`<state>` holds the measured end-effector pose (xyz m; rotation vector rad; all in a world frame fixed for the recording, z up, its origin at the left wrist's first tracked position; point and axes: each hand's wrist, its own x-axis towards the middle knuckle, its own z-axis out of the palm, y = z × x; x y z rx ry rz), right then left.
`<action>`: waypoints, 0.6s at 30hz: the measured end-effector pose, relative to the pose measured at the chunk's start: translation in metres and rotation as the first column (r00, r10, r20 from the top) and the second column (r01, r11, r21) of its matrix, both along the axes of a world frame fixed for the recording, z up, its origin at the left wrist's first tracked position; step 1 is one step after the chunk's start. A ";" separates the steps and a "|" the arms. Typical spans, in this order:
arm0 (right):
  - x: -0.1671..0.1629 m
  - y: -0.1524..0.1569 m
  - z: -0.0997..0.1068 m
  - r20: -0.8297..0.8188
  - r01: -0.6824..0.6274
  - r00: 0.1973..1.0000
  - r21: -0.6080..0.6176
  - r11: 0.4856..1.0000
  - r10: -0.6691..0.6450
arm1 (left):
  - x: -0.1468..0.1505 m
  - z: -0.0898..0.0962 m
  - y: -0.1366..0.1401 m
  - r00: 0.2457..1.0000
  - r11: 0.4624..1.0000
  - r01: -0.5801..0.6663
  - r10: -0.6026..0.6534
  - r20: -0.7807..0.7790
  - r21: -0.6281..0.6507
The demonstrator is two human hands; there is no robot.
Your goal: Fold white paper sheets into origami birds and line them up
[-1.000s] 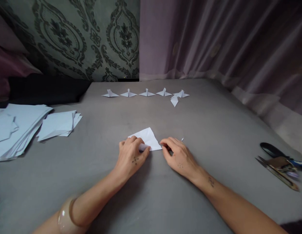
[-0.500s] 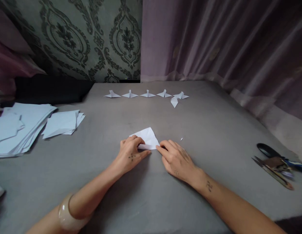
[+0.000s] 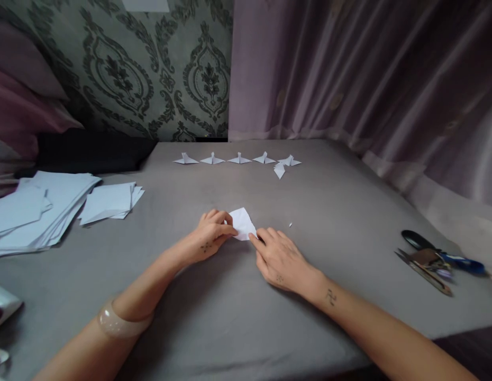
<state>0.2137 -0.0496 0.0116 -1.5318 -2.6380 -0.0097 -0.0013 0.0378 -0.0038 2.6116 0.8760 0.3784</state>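
A small white sheet of paper (image 3: 242,222) with a fold along its near side lies on the grey cloth in the middle. My left hand (image 3: 212,233) is closed on its left edge, thumb and fingers pinching it, and covers that part. At the lower right corner, my right hand (image 3: 280,256) grips the paper between thumb and index finger, the other fingers curled. Farther back stands a row of folded paper birds (image 3: 238,159). A small folded paper piece (image 3: 280,170) touches the rightmost one.
Large paper sheets (image 3: 63,206) and a smaller paper stack (image 3: 107,203) lie at the left. To the right are black-handled scissors (image 3: 416,239) and a pointed tool (image 3: 426,275). A paper scrap (image 3: 291,225) sits beyond my right hand. A purple curtain (image 3: 293,69) borders the table.
My left hand has drawn its thumb in to pinch the folded near edge, and more of the paper lies flat. The view has shifted slightly; the right fingertips stay at the right corner.
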 end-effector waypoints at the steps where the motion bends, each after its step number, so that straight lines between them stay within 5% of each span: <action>1: -0.001 -0.001 0.001 0.000 0.000 1.000 0.002 1.000 0.000 | 0.002 -0.002 -0.001 1.000 0.998 -0.022 0.021 0.015 0.066; 5: -0.005 -0.004 0.001 -0.023 0.033 0.999 0.010 0.999 -0.032 | 0.010 -0.011 -0.006 0.972 0.948 -0.211 0.178 0.152 0.238; 9: -0.007 -0.007 -0.001 -0.054 0.075 0.996 0.013 0.997 -0.074 | 0.017 -0.020 -0.012 0.922 0.938 -0.315 0.267 0.281 0.141; 13: -0.007 -0.010 -0.005 -0.121 0.117 0.986 0.011 0.993 -0.114 | 0.021 -0.025 -0.015 0.939 0.968 -0.250 0.242 0.243 0.000; 18: -0.006 -0.013 -0.007 -0.188 0.133 0.973 -0.015 0.991 -0.134 | 0.024 -0.024 -0.017 0.975 0.997 -0.075 0.073 0.211 -0.001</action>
